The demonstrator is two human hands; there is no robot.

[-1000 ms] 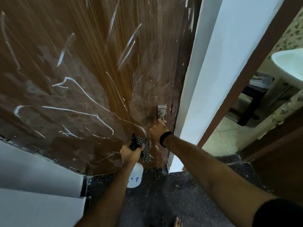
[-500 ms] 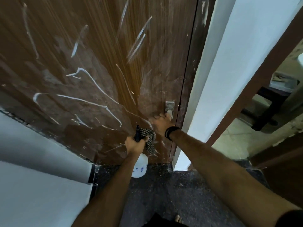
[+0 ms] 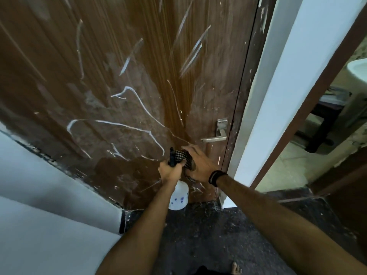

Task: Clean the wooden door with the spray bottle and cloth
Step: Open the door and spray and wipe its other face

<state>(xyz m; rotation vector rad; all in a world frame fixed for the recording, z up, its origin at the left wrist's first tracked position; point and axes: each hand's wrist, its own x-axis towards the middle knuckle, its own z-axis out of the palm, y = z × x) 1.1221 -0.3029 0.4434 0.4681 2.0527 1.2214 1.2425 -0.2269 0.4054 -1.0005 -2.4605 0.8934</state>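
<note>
Fingers (image 3: 170, 171) of my left hand (image 3: 169, 172) curl round the black head of the one spray bottle (image 3: 179, 196); its long axis runs up and down, white body hanging below the fist, nozzle toward the wooden door (image 3: 123, 76). My right hand (image 3: 199, 165) closes on the one checked cloth (image 3: 183, 157) beside the nozzle, just below the single metal lever handle (image 3: 215, 137). White streaks cross the door; I cannot count them exactly
</note>
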